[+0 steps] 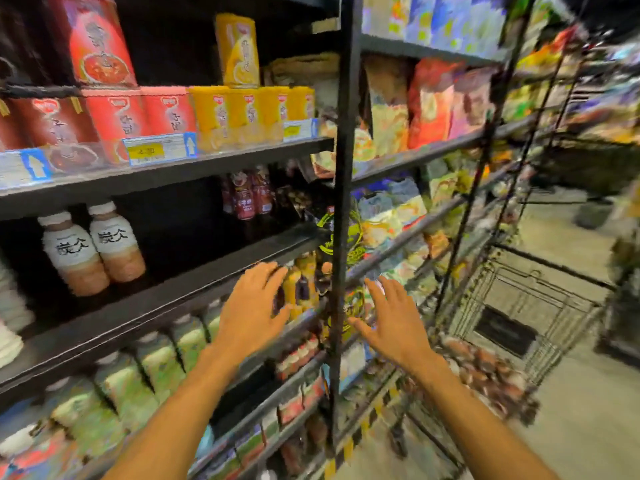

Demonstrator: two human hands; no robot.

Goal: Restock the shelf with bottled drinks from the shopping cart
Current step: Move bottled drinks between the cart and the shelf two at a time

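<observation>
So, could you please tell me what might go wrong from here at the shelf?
The left hand is open right by the yellow bottles; a careless brush could topple them. The right hand is close to the black upright post and might knock it. The shopping cart stands just beyond the right arm; a swing back may catch it.

Dark metal shelving [242, 159] fills the left side, and its tiers run off to the far right down the aisle. A black upright post [341, 168] parts the near bay from the next. Price labels [152, 150] line one shelf edge. On the right the floor [588, 410] is pale and smooth, with a yellow-and-black striped strip [348, 446] along the rack's foot. The far end is blurred.
</observation>
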